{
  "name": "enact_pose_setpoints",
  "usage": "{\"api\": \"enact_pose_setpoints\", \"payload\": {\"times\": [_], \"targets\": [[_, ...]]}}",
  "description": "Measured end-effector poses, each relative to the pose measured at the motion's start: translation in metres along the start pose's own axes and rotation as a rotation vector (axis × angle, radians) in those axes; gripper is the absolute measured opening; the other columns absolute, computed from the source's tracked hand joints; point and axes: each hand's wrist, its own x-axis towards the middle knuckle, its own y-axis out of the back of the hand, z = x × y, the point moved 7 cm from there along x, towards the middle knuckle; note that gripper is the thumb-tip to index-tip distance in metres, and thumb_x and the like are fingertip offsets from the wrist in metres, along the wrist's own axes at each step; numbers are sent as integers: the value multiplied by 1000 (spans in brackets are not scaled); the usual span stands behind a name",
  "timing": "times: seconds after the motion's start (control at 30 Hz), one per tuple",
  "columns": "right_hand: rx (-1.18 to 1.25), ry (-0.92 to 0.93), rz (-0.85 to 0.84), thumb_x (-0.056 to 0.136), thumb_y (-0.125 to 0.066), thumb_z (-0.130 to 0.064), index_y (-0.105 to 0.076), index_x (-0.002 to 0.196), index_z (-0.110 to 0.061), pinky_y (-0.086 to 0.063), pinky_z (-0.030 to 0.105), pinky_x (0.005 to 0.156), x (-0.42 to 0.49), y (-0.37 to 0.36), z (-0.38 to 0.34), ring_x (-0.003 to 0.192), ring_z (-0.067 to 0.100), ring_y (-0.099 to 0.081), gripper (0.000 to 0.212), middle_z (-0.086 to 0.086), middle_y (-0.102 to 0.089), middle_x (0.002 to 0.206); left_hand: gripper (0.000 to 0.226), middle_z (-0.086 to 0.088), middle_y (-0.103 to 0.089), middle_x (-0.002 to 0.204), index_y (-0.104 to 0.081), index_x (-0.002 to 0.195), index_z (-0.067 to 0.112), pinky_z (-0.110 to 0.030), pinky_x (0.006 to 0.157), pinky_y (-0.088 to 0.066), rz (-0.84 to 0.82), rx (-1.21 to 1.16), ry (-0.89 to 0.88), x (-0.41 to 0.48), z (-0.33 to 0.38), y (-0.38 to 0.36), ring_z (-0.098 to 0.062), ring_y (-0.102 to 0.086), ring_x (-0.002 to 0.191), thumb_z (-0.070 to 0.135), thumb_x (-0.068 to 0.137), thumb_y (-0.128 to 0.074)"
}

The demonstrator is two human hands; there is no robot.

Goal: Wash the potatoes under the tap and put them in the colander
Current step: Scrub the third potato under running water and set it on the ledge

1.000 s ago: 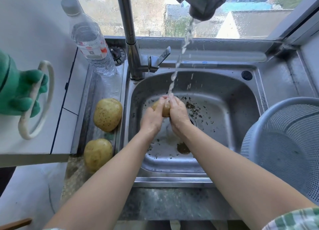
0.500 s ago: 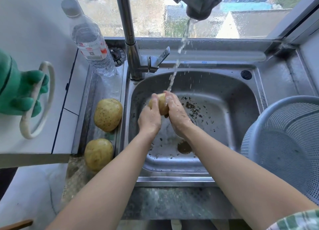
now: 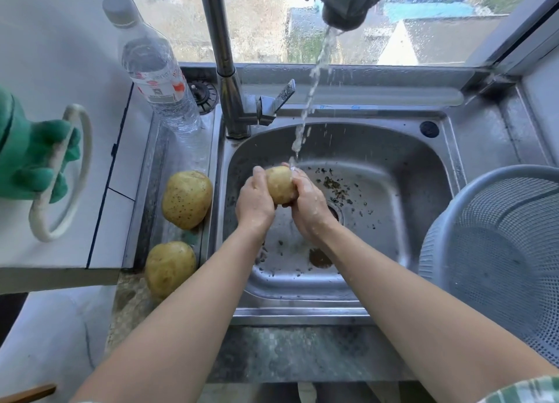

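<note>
Over the steel sink, my left hand and my right hand both grip a yellow potato between them. Water from the tap streams down onto the potato's right side. Two more potatoes lie on the sink's left ledge: one further back, one nearer me. The grey colander stands to the right of the sink, with nothing visible inside it.
A clear water bottle stands at the back left by the tap's stem and lever. A green rubber glove hangs from a white ring on the left cabinet. Dirt specks litter the basin.
My hands have turned the potato under the stream, so more of it shows between them now. They shifted slightly up and left.
</note>
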Motion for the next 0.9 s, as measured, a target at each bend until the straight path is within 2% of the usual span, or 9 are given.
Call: {"api": "enact_pose_setpoints", "payload": {"times": [0.1, 0.2, 0.3, 0.37, 0.43, 0.6, 0.73, 0.83, 0.9], "targets": [[0, 16, -162, 94, -46, -16, -43, 135, -11, -50, 23, 70, -5, -8, -5, 89, 15, -58, 42, 7, -58, 106, 71, -7, -57, 67, -64, 107, 6, -29, 51, -42, -8, 12, 142, 3, -9, 5, -22, -52, 54, 57, 99, -17], [-181, 61, -64, 95, -57, -25, -52, 125, -9, -52, 22, 65, -4, -6, -11, 86, 15, -61, 34, 6, -61, 102, 68, -4, -54, 59, -64, 94, 5, -22, 42, -33, -90, -3, 135, -2, -11, -1, -13, -44, 47, 56, 101, -19], [-168, 17, 137, 102, -44, -29, -61, 109, -9, -54, 29, 67, 1, 2, -13, 86, 20, -64, 27, 9, -66, 96, 69, -16, -63, 70, -65, 94, 2, -21, 43, -37, -146, -11, -36, -4, -3, -11, -10, -46, 50, 66, 90, -39], [-97, 2, 95, 102, -36, -23, -62, 118, -13, -53, 33, 74, 5, 1, -10, 97, 25, -63, 32, 15, -65, 110, 84, -27, -67, 95, -62, 111, 1, -36, 59, -51, -93, -9, -54, -1, 0, -9, -16, -50, 62, 75, 78, -39], [12, -3, -39, 100, -36, -20, -52, 134, -19, -51, 35, 88, 3, -3, -6, 106, 24, -58, 38, 17, -56, 129, 80, -20, -64, 87, -62, 114, 8, -46, 71, -53, -50, 1, 27, 5, -5, -3, -20, -51, 67, 73, 83, -29], [-190, 99, -125, 90, -52, -28, -48, 132, -23, -50, 26, 77, -1, -3, -6, 96, 18, -58, 43, 10, -56, 118, 73, -3, -51, 59, -63, 102, 2, -21, 41, -31, -90, -53, 186, 2, -15, -5, -13, -40, 43, 56, 101, -14], [-185, 35, 98, 101, -42, -41, -52, 109, -13, -43, 21, 48, 3, 7, -8, 65, 11, -55, 30, 3, -59, 83, 66, -1, -52, 57, -62, 96, 2, -17, 34, -31, -220, -31, -76, -9, 1, -22, -4, -41, 34, 63, 97, -36], [-223, 6, 137, 105, -30, -42, -58, 106, -19, -44, 22, 61, 1, 12, -6, 69, 8, -54, 36, -2, -59, 83, 72, -2, -55, 65, -61, 112, 1, -17, 36, -33, -187, 8, -43, -3, -1, -18, -4, -46, 39, 68, 91, -44], [-262, 38, 71, 105, -31, -38, -58, 110, -30, -44, 22, 77, -1, 14, -4, 89, 10, -56, 29, -2, -60, 100, 71, 0, -53, 58, -63, 103, 7, -19, 39, -33, -165, 7, 90, -2, -7, -11, -9, -44, 42, 70, 93, -33]]}}
